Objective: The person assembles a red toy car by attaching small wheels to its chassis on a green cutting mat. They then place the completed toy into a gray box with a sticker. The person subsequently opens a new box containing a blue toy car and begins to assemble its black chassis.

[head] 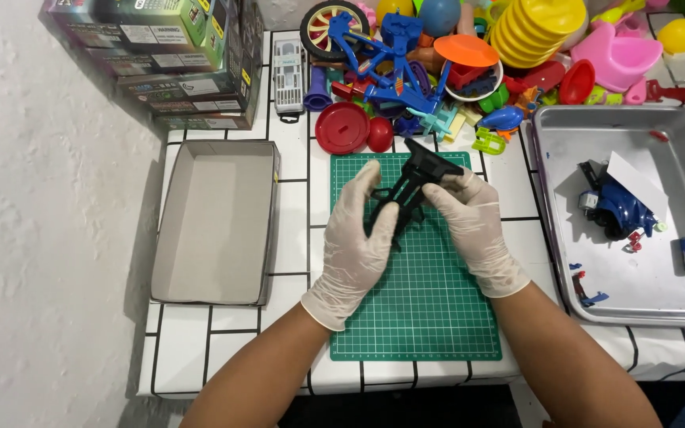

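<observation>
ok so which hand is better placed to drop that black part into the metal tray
Right, probably. The right hand grips the black plastic part at its upper end and is on the same side as the metal tray. The left hand would have to cross over.

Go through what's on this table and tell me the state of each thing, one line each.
Black plastic part: held above the mat by both hands.
Left hand: gloved, gripping.
Right hand: gloved, gripping.
Cardboard box: open, empty.
Green cutting mat: flat.
Metal tray: holds a blue toy piece and batteries.
</observation>
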